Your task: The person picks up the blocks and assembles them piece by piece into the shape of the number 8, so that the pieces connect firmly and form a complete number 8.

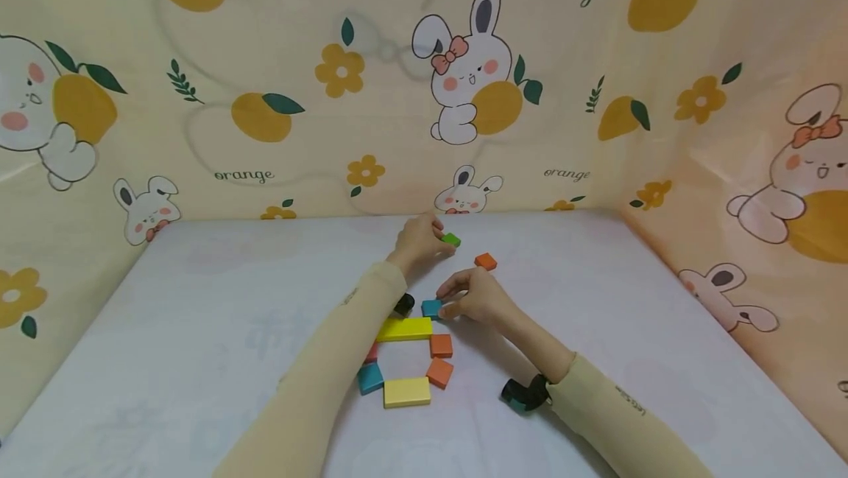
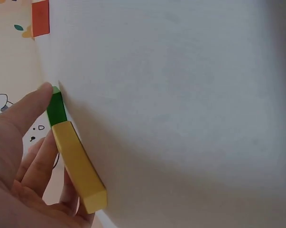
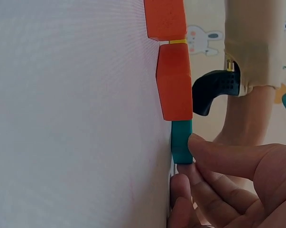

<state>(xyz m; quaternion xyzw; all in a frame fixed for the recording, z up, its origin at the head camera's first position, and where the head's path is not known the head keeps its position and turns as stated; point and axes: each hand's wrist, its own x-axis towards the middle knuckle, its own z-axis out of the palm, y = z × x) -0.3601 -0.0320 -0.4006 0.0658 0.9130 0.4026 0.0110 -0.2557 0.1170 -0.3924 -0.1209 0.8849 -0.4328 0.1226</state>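
Observation:
My left hand (image 1: 417, 244) is at the far side of the table, its thumb against a small green block (image 2: 57, 110) that it seems to pinch. Touching the green block's end is a longer yellow block (image 2: 79, 166), with my other left fingers behind it; the hand hides it in the head view. Closer in, my right hand (image 1: 482, 297) pinches a blue block (image 3: 182, 142) between thumb and fingers, down on the table. That block stands just behind a long yellow block (image 1: 409, 328), and an orange block (image 3: 176, 83) shows beyond it in the right wrist view.
Orange blocks (image 1: 440, 346), a blue block (image 1: 371, 378), a partly hidden red block (image 1: 372, 353) and a pale yellow block (image 1: 407, 392) form a ring with the long yellow one. A loose orange block (image 1: 486, 261) lies right of the left hand. A patterned cloth (image 1: 397, 132) rises behind the table.

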